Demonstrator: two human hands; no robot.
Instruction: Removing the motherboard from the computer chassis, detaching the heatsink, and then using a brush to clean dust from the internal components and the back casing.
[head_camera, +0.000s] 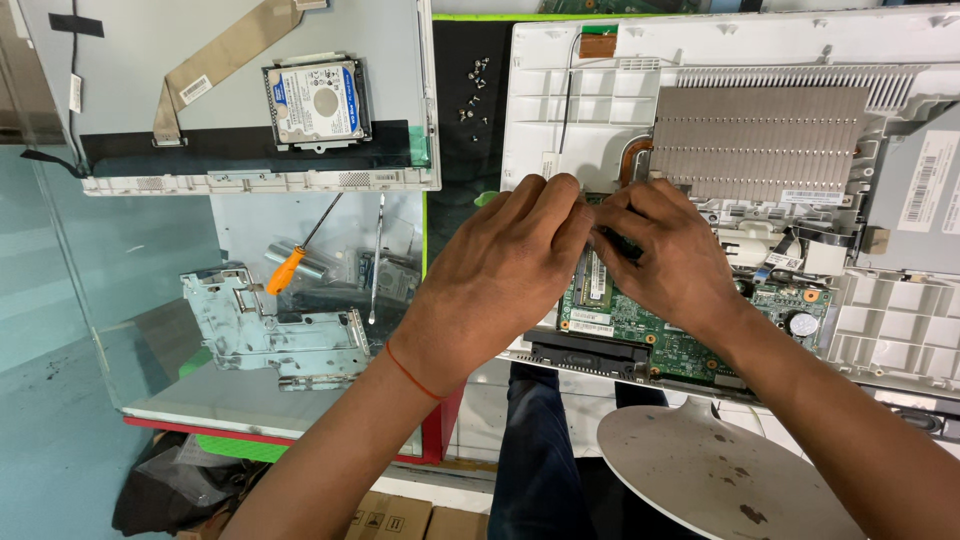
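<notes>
Both the left hand (505, 265) and the right hand (655, 250) pinch narrowly at the memory module (597, 275); uneven force could crack its slot on the board (640, 330).

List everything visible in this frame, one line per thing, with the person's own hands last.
green circuit board: one, green, in the opened white casing, under the hands
heat sink: one, silver finned, above the board
white casing: one, white, right half of the view
coin cell: one, silver, right end of the board
hard drive: one, silver with blue and white label, on the grey panel upper left
grey panel: one, grey, upper left
screwdriver: one, orange handle, on the glass table at left
metal bracket: one, silver, below the screwdriver
loose screws: several, dark, between panel and casing
round stand base: one, white, stained, bottom right
left hand: one, red thread at wrist, fingers on the board
right hand: one, fingers pinching at the board
</notes>
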